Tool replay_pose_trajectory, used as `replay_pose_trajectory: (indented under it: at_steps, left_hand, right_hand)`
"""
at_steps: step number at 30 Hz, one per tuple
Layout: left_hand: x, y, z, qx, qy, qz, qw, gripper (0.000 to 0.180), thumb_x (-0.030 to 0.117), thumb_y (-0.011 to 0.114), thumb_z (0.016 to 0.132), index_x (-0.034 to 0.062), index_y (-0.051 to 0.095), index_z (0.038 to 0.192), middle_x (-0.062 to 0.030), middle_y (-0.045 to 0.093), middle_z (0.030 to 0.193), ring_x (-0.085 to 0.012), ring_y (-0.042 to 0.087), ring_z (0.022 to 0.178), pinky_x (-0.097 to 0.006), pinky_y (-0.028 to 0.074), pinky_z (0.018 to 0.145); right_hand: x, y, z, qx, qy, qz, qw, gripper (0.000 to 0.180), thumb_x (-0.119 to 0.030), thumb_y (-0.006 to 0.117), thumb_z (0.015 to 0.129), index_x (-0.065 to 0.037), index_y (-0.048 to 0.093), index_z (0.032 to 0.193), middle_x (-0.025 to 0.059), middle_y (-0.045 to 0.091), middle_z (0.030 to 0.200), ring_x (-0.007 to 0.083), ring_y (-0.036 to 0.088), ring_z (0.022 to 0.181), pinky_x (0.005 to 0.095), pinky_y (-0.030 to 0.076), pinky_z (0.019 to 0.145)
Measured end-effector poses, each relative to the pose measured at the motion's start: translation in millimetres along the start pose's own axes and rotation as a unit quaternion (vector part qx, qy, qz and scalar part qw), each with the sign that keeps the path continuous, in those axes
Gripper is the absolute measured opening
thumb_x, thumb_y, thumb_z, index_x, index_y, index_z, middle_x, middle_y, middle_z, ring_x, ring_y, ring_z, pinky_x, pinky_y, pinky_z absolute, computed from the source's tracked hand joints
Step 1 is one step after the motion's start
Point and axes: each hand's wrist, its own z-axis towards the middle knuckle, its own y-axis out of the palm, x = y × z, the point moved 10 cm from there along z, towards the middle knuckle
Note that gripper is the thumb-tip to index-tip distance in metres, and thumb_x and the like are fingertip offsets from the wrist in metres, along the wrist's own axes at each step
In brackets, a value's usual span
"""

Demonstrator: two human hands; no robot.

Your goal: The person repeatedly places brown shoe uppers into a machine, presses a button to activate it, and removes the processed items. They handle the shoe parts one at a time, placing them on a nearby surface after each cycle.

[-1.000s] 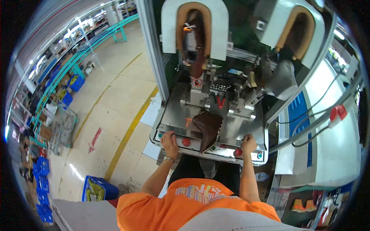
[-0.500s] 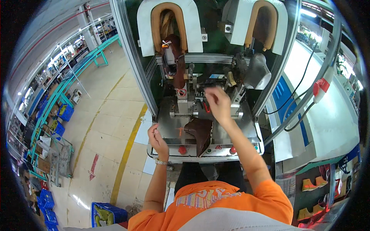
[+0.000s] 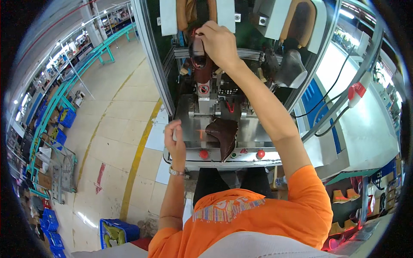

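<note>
My right hand (image 3: 218,46) reaches up to the left form of the machine. Its fingers are closed at the top of a dark brown leather shoe upper (image 3: 202,73) fitted over that form; the fingertips are partly hidden behind the hand. My left hand (image 3: 175,139), with a watch at the wrist, is raised beside the machine's front left corner. Its fingers are loosely bent and apart, with nothing in them. Between my arms, a second brown leather upper (image 3: 223,134) lies on the metal bed (image 3: 254,139), its pointed end over the front edge.
A bare metal form (image 3: 291,71) stands at the machine's right, below a tan U-shaped pad (image 3: 297,21). Red buttons (image 3: 260,154) line the front panel. Shoes (image 3: 345,195) sit on a rack at right; a blue crate (image 3: 118,232) is on the floor at left.
My right hand has moved up and left, from the middle of the machine to the upper on the left form. My left hand stays near the front left corner.
</note>
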Motion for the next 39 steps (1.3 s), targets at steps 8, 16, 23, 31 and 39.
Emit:
replay_pose_trajectory:
  at_steps: [8, 16, 23, 31, 39]
  left_hand:
    - [41, 43, 63, -0.092, -0.119, -0.186, 0.971, 0.034, 0.018, 0.054, 0.090, -0.0023, 0.050, 0.117, -0.0091, 0.054, 0.116, -0.0160, 0.050, 0.106, -0.029, 0.039, 0.090]
    - [29, 187, -72, -0.349, -0.462, -0.414, 0.702, 0.044, 0.013, 0.055, 0.088, -0.0006, 0.041, 0.128, -0.0131, 0.052, 0.123, -0.0248, 0.053, 0.110, -0.039, 0.042, 0.094]
    - [46, 317, -272, -0.528, -0.610, -0.349, 0.477, 0.039, 0.007, 0.054, 0.087, 0.0024, 0.045, 0.125, -0.0122, 0.052, 0.122, -0.0232, 0.053, 0.109, -0.038, 0.042, 0.095]
    - [109, 368, -490, -0.526, -0.772, -0.218, 0.283, 0.026, 0.010, 0.045, 0.091, -0.0043, 0.046, 0.113, -0.0182, 0.053, 0.113, -0.0302, 0.051, 0.108, -0.040, 0.041, 0.099]
    - [86, 314, -499, -0.604, -0.769, -0.141, 0.152, 0.048, 0.023, 0.043, 0.093, 0.0037, 0.029, 0.135, -0.0157, 0.035, 0.138, -0.0256, 0.039, 0.125, -0.055, 0.032, 0.102]
  right_hand:
    - [-9, -115, -2, 0.106, 0.066, 0.088, 0.988, 0.015, 0.002, 0.069, 0.067, -0.002, 0.065, 0.081, 0.0099, 0.062, 0.079, 0.0227, 0.061, 0.069, 0.0263, 0.048, 0.062]
    - [68, -198, -138, -0.099, 0.292, 0.039, 0.950, 0.026, -0.015, 0.067, 0.078, -0.005, 0.064, 0.101, 0.0108, 0.060, 0.096, 0.0202, 0.058, 0.083, 0.0282, 0.046, 0.073]
    - [-50, -374, -298, -0.237, 0.532, -0.006, 0.813, 0.086, -0.049, 0.066, 0.073, -0.005, 0.028, 0.137, 0.0220, 0.035, 0.136, 0.0330, 0.037, 0.126, 0.0403, 0.034, 0.099]
    - [-109, -487, -394, -0.282, 0.672, -0.294, 0.619, 0.047, -0.016, 0.057, 0.077, -0.015, 0.049, 0.124, 0.0229, 0.056, 0.112, 0.0386, 0.060, 0.089, 0.0478, 0.049, 0.076]
    - [-28, -663, -491, -0.193, 0.753, -0.374, 0.507, 0.030, -0.001, 0.046, 0.069, -0.006, 0.066, 0.090, 0.0185, 0.065, 0.085, 0.0321, 0.065, 0.067, 0.0390, 0.052, 0.068]
